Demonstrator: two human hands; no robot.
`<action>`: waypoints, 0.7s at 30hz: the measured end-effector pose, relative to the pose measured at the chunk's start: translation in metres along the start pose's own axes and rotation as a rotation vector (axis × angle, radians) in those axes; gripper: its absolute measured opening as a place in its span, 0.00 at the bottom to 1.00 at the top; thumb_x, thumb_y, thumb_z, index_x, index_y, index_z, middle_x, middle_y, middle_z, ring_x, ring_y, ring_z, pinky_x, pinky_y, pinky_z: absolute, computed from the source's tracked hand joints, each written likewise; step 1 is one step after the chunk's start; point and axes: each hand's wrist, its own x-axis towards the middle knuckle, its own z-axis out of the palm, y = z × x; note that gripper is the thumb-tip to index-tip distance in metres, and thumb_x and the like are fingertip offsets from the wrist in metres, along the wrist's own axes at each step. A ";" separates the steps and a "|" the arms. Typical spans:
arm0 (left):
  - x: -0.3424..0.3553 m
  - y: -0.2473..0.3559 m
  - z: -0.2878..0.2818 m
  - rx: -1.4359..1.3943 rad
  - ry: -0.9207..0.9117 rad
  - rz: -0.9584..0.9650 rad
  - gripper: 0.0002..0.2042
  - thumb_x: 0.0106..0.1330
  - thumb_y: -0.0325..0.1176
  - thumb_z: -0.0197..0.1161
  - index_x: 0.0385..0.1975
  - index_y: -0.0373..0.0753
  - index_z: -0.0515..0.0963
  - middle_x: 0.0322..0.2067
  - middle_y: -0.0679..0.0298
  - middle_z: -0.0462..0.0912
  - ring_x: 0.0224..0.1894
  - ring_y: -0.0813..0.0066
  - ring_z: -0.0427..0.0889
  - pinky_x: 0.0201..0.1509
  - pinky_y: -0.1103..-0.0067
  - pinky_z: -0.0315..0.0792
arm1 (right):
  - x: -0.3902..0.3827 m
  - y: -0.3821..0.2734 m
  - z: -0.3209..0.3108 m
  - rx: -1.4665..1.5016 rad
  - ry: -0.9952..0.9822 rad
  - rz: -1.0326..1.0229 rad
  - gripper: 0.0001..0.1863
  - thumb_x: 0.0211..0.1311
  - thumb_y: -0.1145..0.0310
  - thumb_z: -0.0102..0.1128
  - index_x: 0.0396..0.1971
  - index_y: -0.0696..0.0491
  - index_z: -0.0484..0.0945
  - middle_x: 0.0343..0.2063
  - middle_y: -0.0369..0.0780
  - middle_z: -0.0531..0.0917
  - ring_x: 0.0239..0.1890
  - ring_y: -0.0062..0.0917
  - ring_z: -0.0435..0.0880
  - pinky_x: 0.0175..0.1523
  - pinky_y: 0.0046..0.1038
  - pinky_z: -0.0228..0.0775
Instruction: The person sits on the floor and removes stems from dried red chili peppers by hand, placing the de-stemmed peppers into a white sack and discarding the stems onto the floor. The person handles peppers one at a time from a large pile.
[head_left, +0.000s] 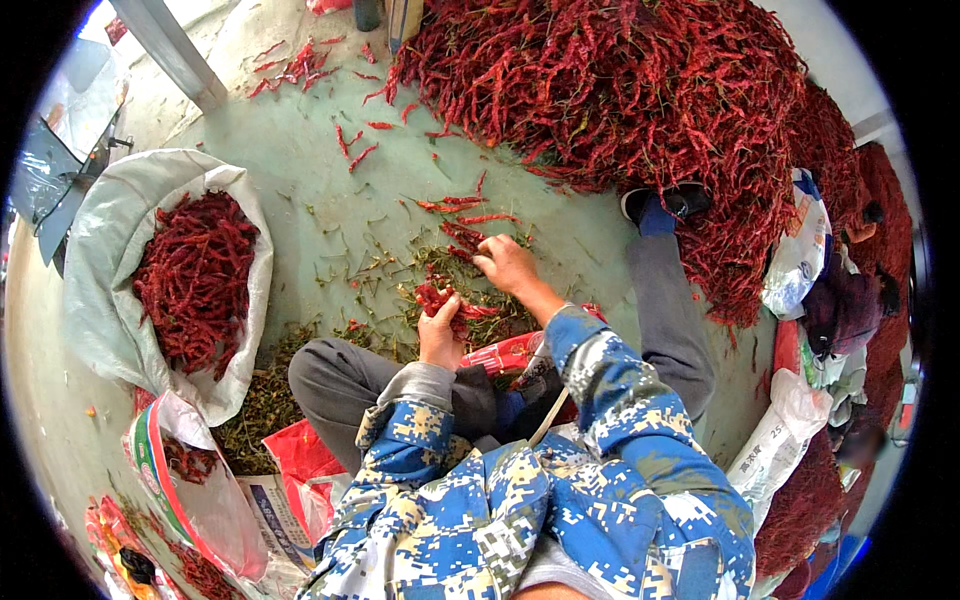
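My left hand (440, 332) is closed around a small bunch of dried red chilies (433, 298), with some tips sticking out past the thumb. A little farther and to the right, my right hand (507, 264) has its fingers pinched together at a few darker dried chilies (462, 238) low over the floor. Several loose red chilies (486, 218) lie just beyond that hand. Under and around both hands spreads a litter of green-brown stems (385, 268). What lies inside the left palm is partly hidden by the fingers.
A large heap of dried red chilies (610, 90) rises at the far right, against my shoe (685, 200). To the left stands an open white sack (95, 250) of chilies. Other bags (785, 430) lie at the right; a metal post (175, 55) stands at the far left.
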 end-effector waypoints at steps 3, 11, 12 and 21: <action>0.000 -0.003 -0.006 -0.020 0.025 0.013 0.07 0.64 0.25 0.62 0.40 0.41 0.77 0.31 0.68 0.82 0.32 0.75 0.82 0.38 0.77 0.77 | 0.007 -0.013 0.010 -0.216 -0.001 0.034 0.10 0.54 0.61 0.66 0.34 0.48 0.79 0.35 0.42 0.79 0.44 0.39 0.81 0.47 0.41 0.74; 0.004 -0.002 -0.014 0.043 -0.015 -0.028 0.06 0.66 0.27 0.59 0.40 0.37 0.78 0.36 0.61 0.85 0.39 0.71 0.84 0.45 0.72 0.79 | -0.029 -0.009 -0.019 0.205 -0.004 0.064 0.11 0.55 0.64 0.62 0.31 0.57 0.77 0.29 0.47 0.84 0.36 0.43 0.83 0.41 0.41 0.74; 0.004 -0.005 -0.013 0.040 -0.038 -0.044 0.06 0.67 0.28 0.59 0.40 0.36 0.77 0.37 0.59 0.85 0.41 0.70 0.84 0.47 0.72 0.79 | -0.043 -0.012 -0.026 0.319 -0.022 0.072 0.11 0.56 0.64 0.62 0.31 0.57 0.77 0.29 0.46 0.84 0.36 0.41 0.83 0.41 0.40 0.74; -0.003 -0.004 0.000 -0.010 -0.223 -0.040 0.08 0.64 0.21 0.63 0.36 0.43 0.74 0.38 0.57 0.83 0.39 0.65 0.84 0.41 0.70 0.80 | -0.103 -0.044 -0.042 0.904 -0.086 0.154 0.08 0.64 0.68 0.62 0.31 0.56 0.76 0.26 0.35 0.80 0.31 0.19 0.77 0.38 0.25 0.71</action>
